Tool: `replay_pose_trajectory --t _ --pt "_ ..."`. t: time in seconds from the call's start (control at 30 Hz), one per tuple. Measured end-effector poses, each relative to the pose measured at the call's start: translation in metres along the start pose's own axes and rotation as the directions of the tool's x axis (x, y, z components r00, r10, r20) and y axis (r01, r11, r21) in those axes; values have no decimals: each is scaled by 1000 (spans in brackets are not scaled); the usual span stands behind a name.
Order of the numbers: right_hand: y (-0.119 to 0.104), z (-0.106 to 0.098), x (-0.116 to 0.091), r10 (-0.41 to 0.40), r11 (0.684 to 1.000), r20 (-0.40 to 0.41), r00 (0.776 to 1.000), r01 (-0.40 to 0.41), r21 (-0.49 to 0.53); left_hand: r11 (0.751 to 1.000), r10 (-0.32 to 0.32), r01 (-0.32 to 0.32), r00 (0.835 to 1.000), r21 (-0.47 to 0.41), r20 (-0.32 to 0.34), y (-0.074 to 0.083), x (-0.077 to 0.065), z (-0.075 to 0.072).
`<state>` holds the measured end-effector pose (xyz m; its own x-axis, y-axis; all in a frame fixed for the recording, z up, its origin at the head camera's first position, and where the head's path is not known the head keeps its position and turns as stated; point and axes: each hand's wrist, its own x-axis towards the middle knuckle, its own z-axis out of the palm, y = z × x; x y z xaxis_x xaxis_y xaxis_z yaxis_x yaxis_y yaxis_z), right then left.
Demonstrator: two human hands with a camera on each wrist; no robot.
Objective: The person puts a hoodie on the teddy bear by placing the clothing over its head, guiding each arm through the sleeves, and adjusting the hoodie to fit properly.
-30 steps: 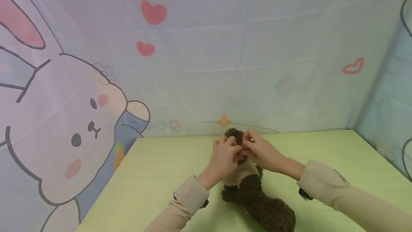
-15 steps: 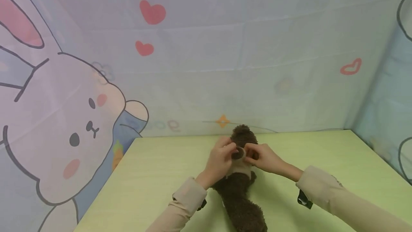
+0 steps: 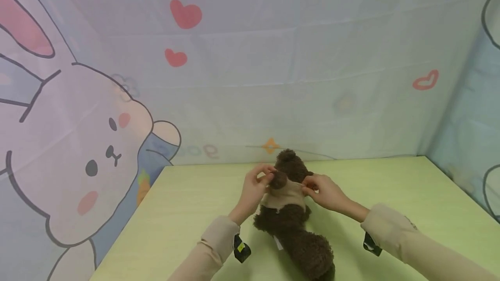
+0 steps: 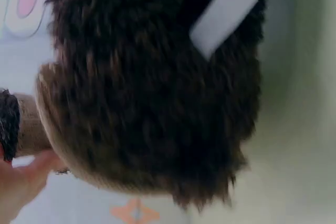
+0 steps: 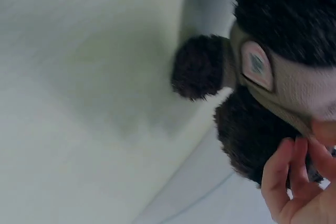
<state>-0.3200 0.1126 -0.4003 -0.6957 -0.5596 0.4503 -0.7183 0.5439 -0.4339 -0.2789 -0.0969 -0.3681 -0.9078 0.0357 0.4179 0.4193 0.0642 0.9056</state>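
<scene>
A dark brown plush toy (image 3: 312,250) in a beige knit top (image 3: 285,198) stretches across the table, its far end near the back edge. My left hand (image 3: 254,190) pinches its stubby limb (image 3: 278,180), which pokes out of the knit. In the left wrist view, the limb's beige sleeve (image 4: 32,124) shows beside my fingertips. My right hand (image 3: 324,192) pinches the edge of the knit top on the other side. A pink-edged patch (image 5: 257,65) and another furry limb (image 5: 199,66) appear in the right wrist view. A white tag (image 4: 223,19) hangs from the fur.
The pale green table (image 3: 195,211) runs up to a printed cloth backdrop (image 3: 332,77) with hearts and a large cartoon rabbit (image 3: 78,164) on the left. Dark wrist devices (image 3: 241,249) sit under both cuffs.
My hands were close together over the toy and have spread apart, the left moving left with the limb. The toy's near end swung left, then slightly back right.
</scene>
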Motion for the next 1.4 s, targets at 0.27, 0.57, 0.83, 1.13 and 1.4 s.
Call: replay_pose_trajectory --t 0.27,0.57,0.83,1.13,1.4 --pt "28 5 -7 276 783 225 934 -355 510 949 -160 173 985 -264 71 -6 0 -13" --pt "33 -12 -3 260 412 476 840 -542 732 939 -158 218 961 -266 228 -5 1 -20" --pt "27 -21 9 384 624 328 863 -504 597 957 -277 288 942 -33 187 -11 -1 -27" --pt "19 -20 16 453 732 144 880 -460 504 736 -621 655 754 -171 214 -14 -13 -25" --pt "17 -11 15 367 868 -19 930 -335 366 726 -647 671 740 -149 183 -24 -17 -9"
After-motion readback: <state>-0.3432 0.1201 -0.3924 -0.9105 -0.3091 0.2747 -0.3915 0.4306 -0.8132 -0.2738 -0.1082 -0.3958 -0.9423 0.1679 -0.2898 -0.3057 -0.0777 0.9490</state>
